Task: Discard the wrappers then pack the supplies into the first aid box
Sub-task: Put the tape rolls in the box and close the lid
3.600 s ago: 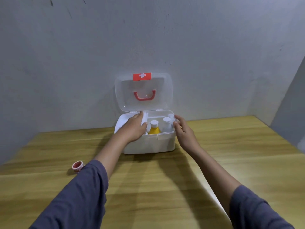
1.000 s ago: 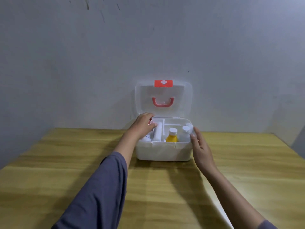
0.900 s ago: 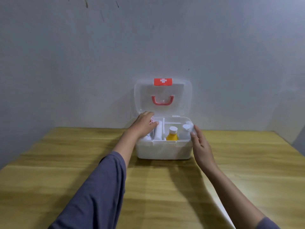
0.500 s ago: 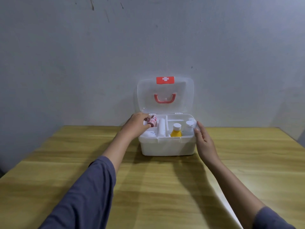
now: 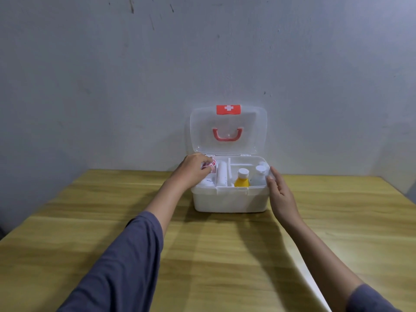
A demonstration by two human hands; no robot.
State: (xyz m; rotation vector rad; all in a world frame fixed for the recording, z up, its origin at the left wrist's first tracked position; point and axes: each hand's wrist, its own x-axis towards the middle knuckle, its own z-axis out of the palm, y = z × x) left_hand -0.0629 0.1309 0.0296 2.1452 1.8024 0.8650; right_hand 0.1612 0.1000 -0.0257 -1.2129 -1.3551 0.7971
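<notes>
The white first aid box point(image 5: 229, 200) stands open at the back of the wooden table, its clear lid point(image 5: 252, 131) with a red handle upright against the wall. My left hand point(image 5: 193, 171) is over the box's left compartment, holding a small red-and-white tape roll point(image 5: 209, 165). Inside the box I see a white bandage roll point(image 5: 221, 175), a yellow bottle point(image 5: 242, 180) and a clear bottle point(image 5: 258, 175), both with white caps. My right hand point(image 5: 280, 194) rests flat against the box's right end, fingers extended.
The wooden table point(image 5: 225, 255) extends left, right and toward me around the box. A grey wall point(image 5: 135, 86) rises directly behind the box. My dark sleeves cover both forearms near the bottom of the view.
The red-and-white tape roll lay on the table at left 3.6 s ago; it is now in my left hand at the box's left compartment. My right hand stays at the box's right end.
</notes>
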